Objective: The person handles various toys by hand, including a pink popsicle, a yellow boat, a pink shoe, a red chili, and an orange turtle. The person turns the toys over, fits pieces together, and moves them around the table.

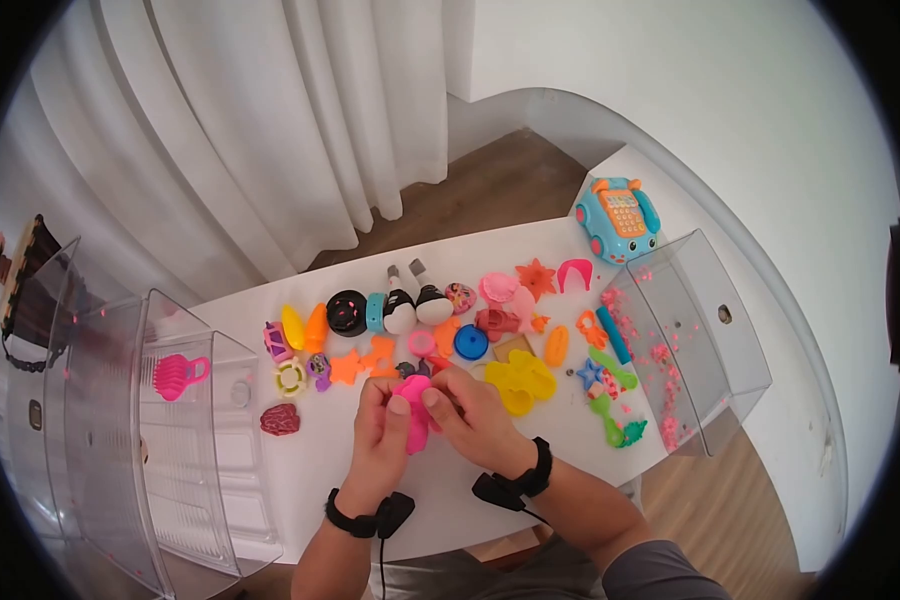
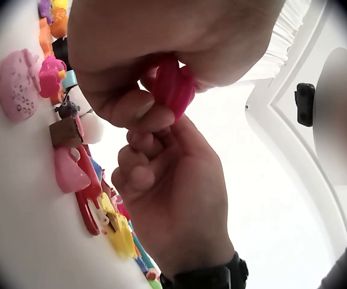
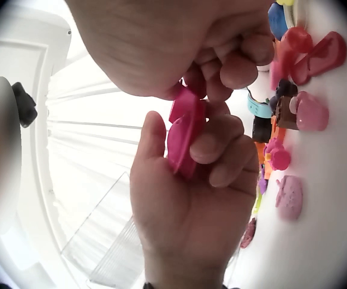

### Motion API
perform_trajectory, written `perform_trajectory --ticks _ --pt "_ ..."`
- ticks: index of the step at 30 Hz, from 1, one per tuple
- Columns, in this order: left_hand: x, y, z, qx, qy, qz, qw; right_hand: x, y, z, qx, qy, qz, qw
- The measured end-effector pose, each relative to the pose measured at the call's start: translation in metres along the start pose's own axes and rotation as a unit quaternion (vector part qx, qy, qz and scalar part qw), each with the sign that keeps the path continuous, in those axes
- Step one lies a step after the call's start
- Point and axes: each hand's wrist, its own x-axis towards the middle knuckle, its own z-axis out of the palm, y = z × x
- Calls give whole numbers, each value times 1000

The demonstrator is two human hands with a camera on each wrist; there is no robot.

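— What fills the frame, starting big?

— A white table (image 1: pixel 330 460), with clear plastic bins at both ends: the left bin (image 1: pixel 120 440) holds a pink comb-like toy (image 1: pixel 178 375), the right bin (image 1: pixel 700 340) is speckled with pink crumbs. A row of small bright toys (image 1: pixel 440 330) runs between them, and a blue toy phone (image 1: pixel 618 218) sits at the far right.

— And the hands?

— At the near edge, left hand (image 1: pixel 382 435) and right hand (image 1: pixel 470 412) meet on one pink plastic piece (image 1: pixel 415 415), lifted off the table. Fingers (image 3: pixel 221 150) of both are curled tight around it, thumbs pressing, probably to steady and work it.
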Motion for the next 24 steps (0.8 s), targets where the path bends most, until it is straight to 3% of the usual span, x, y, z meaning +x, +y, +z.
perform_trajectory --ticks 3,5,8,10,15,17,20,22,24 --pt "2 -2 -1 -4 46 18 999 -2 7 4 -17 25 -12 999" --pt "6 -11 -5 68 109 94 987 -1 3 3 3 41 -10 999" --pt "2 2 -9 -23 131 46 990 0 -6 -7 91 63 42 993" --pt "2 2 -7 -10 135 53 989 0 -1 -9 21 65 11 998" --pt "4 -5 -2 31 120 69 990 -4 3 1 4 36 -27 999" --pt "10 -8 -2 117 125 178 969 -4 3 3 5 27 -34 999" --pt "8 -6 -2 63 95 120 986 -4 0 4 -3 32 -60 998" --pt "4 -3 -4 50 78 74 993 -5 -5 3 49 17 3 999" --pt "2 -2 -5 38 63 28 997 -5 -6 2 35 17 -9 999"
